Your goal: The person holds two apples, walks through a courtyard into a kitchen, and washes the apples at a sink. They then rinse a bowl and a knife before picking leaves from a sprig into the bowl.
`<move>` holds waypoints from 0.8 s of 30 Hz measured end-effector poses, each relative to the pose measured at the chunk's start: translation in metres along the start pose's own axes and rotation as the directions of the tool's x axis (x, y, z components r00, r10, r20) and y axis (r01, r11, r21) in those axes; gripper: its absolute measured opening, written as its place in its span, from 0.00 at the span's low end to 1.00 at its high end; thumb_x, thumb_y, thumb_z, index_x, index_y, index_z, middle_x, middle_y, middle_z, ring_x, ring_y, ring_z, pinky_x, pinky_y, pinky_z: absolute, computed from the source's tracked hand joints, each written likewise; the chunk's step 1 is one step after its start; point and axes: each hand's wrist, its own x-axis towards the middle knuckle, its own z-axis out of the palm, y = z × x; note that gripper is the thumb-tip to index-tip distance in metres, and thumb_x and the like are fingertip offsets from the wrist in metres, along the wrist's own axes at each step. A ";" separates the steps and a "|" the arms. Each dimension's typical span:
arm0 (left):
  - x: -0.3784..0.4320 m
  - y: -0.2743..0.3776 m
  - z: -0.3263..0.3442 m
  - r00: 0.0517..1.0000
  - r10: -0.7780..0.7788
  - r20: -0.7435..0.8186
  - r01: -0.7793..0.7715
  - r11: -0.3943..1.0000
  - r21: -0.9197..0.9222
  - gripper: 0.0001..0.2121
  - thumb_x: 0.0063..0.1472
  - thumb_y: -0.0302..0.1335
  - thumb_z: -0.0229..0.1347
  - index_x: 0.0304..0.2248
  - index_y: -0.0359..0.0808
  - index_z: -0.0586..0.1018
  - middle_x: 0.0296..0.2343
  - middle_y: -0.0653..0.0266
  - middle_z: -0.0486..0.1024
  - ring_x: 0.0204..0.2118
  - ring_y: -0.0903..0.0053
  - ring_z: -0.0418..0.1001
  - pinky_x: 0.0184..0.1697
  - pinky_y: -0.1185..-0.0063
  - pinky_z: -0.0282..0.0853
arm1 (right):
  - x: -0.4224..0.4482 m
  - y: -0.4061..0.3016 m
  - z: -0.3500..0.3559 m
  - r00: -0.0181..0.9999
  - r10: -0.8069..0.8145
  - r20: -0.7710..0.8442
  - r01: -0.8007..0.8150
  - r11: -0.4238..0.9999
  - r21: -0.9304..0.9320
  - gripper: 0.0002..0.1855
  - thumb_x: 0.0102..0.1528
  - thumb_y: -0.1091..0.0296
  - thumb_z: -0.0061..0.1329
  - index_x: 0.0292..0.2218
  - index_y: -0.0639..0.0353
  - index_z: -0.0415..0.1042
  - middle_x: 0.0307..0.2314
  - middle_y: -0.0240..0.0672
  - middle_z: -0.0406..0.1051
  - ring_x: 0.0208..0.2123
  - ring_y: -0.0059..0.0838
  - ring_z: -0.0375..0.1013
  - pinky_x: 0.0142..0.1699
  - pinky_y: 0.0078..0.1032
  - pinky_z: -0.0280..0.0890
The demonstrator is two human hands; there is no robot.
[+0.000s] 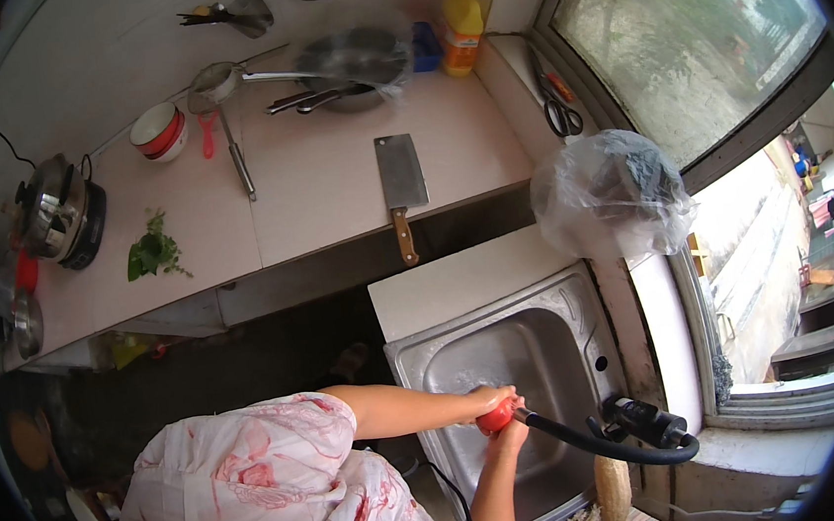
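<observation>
Over the stainless steel sink [460, 322], my left hand [494, 398] and my right hand [508, 433] are together around a round red tomato or similar fruit [495, 416], the left from above and the right from below in the picture. The nozzle end of a black flexible faucet hose [589, 445] points at the fruit from the right. That hose bends back to a black faucet body [643, 419] on the sink's right edge. Whether water is flowing is hard to tell. The fingers partly hide the fruit.
A cleaver [402, 176] lies on the counter [319, 165], its wooden handle past the edge. Green leaves [153, 250], bowls [156, 131], a strainer [217, 81] and a pan [351, 61] rest there too. Right of it stand scissors [563, 115] and a plastic-covered bundle [608, 195].
</observation>
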 end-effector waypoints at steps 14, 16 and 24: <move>-0.002 -0.007 -0.001 0.807 0.587 -0.068 -0.315 0.525 0.791 0.28 0.39 0.33 0.62 0.41 0.35 0.65 0.39 0.56 0.64 0.40 0.62 0.66 0.40 0.71 0.65 | 0.016 0.003 -0.024 0.970 0.135 0.201 -0.143 0.989 0.028 0.17 0.55 0.57 0.36 0.39 0.61 0.63 0.33 0.34 0.67 0.34 0.30 0.68 0.39 0.27 0.65; -0.015 -0.003 -0.001 0.709 0.691 0.143 -0.351 0.169 0.921 0.27 0.39 0.25 0.60 0.41 0.37 0.64 0.41 0.61 0.59 0.43 0.61 0.64 0.40 0.69 0.66 | 0.019 0.003 -0.037 0.953 0.184 0.239 -0.188 0.982 -0.007 0.14 0.54 0.61 0.38 0.38 0.59 0.63 0.29 0.33 0.68 0.31 0.29 0.70 0.33 0.26 0.66; -0.047 0.022 -0.014 0.674 0.708 0.210 -0.421 0.135 0.897 0.29 0.36 0.23 0.58 0.43 0.42 0.63 0.37 0.57 0.60 0.43 0.59 0.62 0.40 0.69 0.65 | 0.016 0.009 -0.048 0.956 0.239 0.170 -0.216 0.966 -0.144 0.15 0.52 0.62 0.41 0.38 0.61 0.63 0.32 0.37 0.69 0.31 0.33 0.70 0.32 0.27 0.66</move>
